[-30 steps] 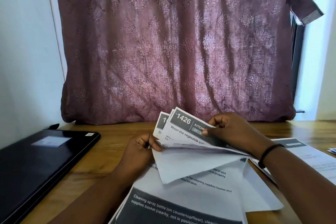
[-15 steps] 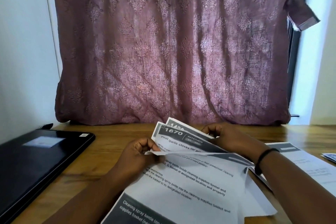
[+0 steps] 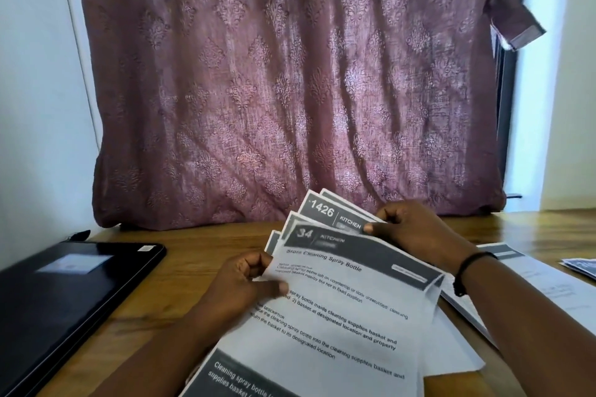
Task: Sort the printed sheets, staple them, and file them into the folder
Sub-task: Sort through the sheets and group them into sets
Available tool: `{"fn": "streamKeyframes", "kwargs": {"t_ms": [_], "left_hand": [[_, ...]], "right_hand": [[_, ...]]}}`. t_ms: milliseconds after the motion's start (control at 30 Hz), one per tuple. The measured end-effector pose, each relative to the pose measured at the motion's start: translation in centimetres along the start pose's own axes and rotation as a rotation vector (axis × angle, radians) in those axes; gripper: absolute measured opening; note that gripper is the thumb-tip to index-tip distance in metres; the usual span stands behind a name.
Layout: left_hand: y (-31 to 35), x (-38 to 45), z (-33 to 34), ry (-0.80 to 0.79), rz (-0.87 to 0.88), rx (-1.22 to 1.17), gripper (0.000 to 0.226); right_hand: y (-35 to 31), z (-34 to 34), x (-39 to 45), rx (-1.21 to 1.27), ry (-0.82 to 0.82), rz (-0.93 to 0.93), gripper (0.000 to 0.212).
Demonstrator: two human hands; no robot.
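Note:
A fanned stack of printed sheets (image 3: 338, 300) with dark header bands is held above the wooden table (image 3: 180, 274). The front sheet reads "34 KITCHEN, Store Cleaning Spray Bottle"; behind it a sheet numbered 1426 (image 3: 332, 213) sticks up. My left hand (image 3: 245, 284) pinches the left edge of the stack, thumb on the front sheet. My right hand (image 3: 409, 229) grips the top right of the rear sheets, with a black band on its wrist. A black folder (image 3: 64, 293) lies shut on the table at the left.
More printed sheets (image 3: 532, 284) lie on the table at the right, and another printed piece (image 3: 580, 267) shows at the right edge. A mauve patterned curtain (image 3: 290, 90) hangs behind the table. A white wall stands at the left.
The sheet that was folded down in front has come up flat; the sheet numbered 34 now faces me. The 1426 sheet shows again behind it. Both hands kept their hold.

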State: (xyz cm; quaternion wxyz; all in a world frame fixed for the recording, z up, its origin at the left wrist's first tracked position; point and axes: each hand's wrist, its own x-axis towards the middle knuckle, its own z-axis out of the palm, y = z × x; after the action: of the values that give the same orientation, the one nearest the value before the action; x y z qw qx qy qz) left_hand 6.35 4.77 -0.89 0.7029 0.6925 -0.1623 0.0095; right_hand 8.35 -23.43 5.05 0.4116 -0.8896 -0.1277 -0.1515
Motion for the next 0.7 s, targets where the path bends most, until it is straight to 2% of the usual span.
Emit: {"fn": "streamKeyframes", "kwargs": {"t_ms": [67,133,200,233,300,400,533,633,667,700], "left_hand": [[0.2,-0.2,0.0,-0.003,0.021,0.075,0.048],[0.5,-0.2,0.4,0.007,0.032,0.135,0.016],[0.1,0.0,0.4,-0.003,-0.002,0.134,0.034],[0.1,0.0,0.4,-0.001,-0.024,0.109,0.035],[0.2,-0.2,0.5,0.002,-0.04,0.086,0.022],[0.7,-0.5,0.6,-0.007,-0.045,0.104,0.016],[0.1,-0.3,0.3,-0.041,-0.057,0.07,0.033],[-0.9,0.4,-0.4,-0.032,-0.057,0.09,0.027],[-1.0,0.4,-0.5,-0.049,-0.043,0.103,0.016],[-1.1,0.5,-0.6,-0.058,-0.034,0.106,0.02]], "right_hand": [[-0.1,0.2,-0.1,0.048,-0.095,0.033,0.004],[-0.2,0.3,-0.4,0.096,-0.226,0.076,0.009],[0.2,0.2,-0.5,0.007,-0.317,0.084,0.016],[0.3,0.1,-0.6,-0.063,-0.334,0.08,0.02],[0.3,0.1,-0.6,-0.156,-0.315,0.06,0.02],[0.2,-0.2,-0.5,-0.081,-0.226,0.049,0.002],[0.4,-1.7,-0.3,0.031,-0.033,0.123,0.014],[0.8,-2.8,-0.4,-0.133,0.153,0.151,0.028],[0.9,-3.3,-0.6,-0.201,0.244,0.156,0.03],[1.0,-3.9,-0.8,-0.23,0.365,0.162,0.029]]}}
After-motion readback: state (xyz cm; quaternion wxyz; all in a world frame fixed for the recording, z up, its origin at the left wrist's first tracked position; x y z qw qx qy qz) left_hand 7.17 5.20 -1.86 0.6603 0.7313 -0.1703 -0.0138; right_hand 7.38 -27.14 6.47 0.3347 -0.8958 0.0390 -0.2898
